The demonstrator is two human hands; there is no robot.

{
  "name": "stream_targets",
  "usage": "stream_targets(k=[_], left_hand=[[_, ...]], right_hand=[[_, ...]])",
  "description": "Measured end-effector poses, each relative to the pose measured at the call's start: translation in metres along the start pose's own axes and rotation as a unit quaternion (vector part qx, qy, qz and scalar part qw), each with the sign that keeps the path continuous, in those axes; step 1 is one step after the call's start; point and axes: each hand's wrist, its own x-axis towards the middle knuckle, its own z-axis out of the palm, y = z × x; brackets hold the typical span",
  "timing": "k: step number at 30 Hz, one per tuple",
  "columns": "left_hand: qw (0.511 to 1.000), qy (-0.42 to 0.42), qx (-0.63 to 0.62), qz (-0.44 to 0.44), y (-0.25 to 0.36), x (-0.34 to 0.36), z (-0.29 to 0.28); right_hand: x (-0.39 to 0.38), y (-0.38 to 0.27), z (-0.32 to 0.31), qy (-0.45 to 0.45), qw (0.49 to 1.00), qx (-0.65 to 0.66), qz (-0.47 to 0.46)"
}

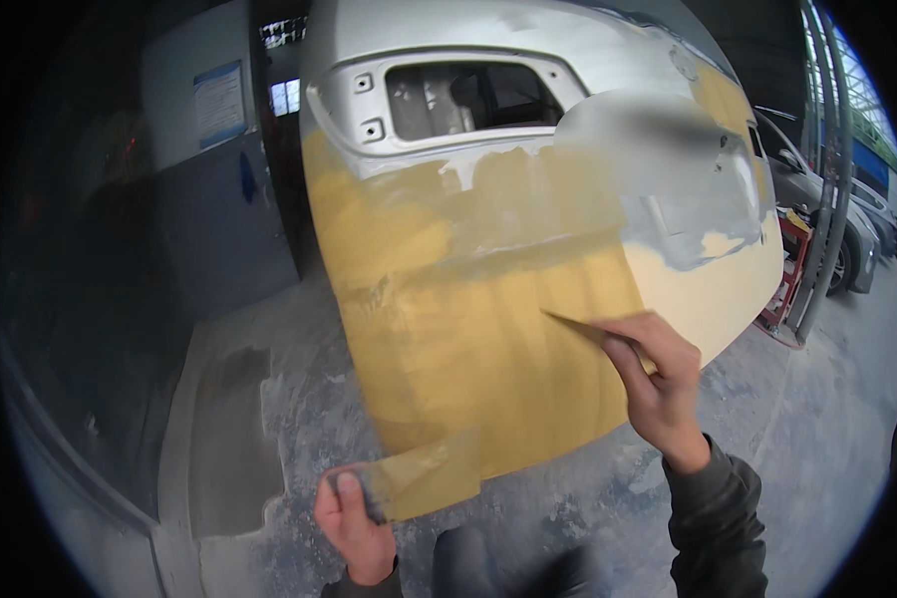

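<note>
One scuffed grey floor (314, 399) lies beneath everything. Next comes the vehicle body panel (508, 369), filling the middle: silver with a window opening (473, 97) at its far end, patched grey across the centre and on the right, and yellow over much of its near and left part. A grey car (802, 184) stands far right; a grey cabinet (219, 224) stands far left. Near the car is a red cart (789, 261). At the panel's near right, the right hand (663, 384) has its fingers pinched on a thin blade (576, 327), seen almost edge-on and pointing left over the yellow surface; contact is unclear. At the near left, the left hand (354, 523) grips a yellowish flat plate (434, 476), thumb on top; the plate overlaps the panel's near edge in view, but whether they touch cannot be told.
</note>
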Motion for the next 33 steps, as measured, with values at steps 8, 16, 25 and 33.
stream_targets(k=[8, 16, 25, 33], left_hand=[[0.995, -0.081, 0.044, -0.033, -0.003, -0.027, 0.037], [0.996, -0.057, 0.038, -0.048, -0.012, -0.052, 0.046], [0.994, -0.045, -0.049, -0.084, -0.038, -0.097, 0.071], [0.979, -0.161, 0.085, -0.087, -0.034, -0.127, 0.087]], right_hand=[[-0.049, -0.028, -0.006, -0.13, 0.912, 0.25, 0.298], [-0.091, -0.035, 0.01, -0.08, 0.916, 0.23, 0.32], [-0.146, -0.047, 0.025, -0.026, 0.92, 0.19, 0.342], [-0.163, -0.051, 0.021, 0.161, 0.874, 0.253, 0.381]])
